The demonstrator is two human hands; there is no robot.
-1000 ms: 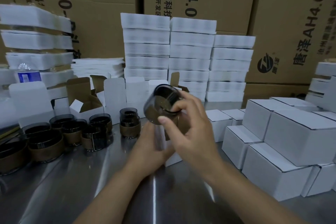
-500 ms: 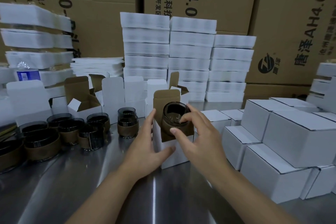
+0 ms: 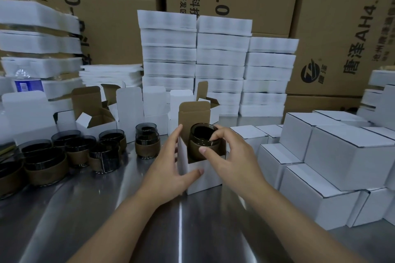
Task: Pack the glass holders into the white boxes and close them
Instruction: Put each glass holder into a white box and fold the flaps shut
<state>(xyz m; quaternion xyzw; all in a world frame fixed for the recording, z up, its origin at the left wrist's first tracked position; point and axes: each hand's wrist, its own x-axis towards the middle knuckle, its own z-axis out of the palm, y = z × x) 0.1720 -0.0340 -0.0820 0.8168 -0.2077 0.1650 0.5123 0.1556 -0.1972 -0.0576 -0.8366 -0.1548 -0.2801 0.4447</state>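
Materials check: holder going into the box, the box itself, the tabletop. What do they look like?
Glass holder: dark smoked glass, glossy, see-through rim; lower half wrapped in a matte brown band, maybe leather or cork. Open box: thin card, white outside, raw brown inside the flap. Table: brushed metal, likely stainless steel, streaky reflections.

- Two grips: left grip [image 3: 171,164], right grip [image 3: 230,156].
- One glass holder [image 3: 203,141] in one open white box [image 3: 201,175].
- Loose holders [image 3: 147,143] at left: at least eight, some stacked.
- Closed boxes [image 3: 346,156] at right: at least eight.
- Three tall white stacks [image 3: 222,49].
- One water bottle [image 3: 27,83].
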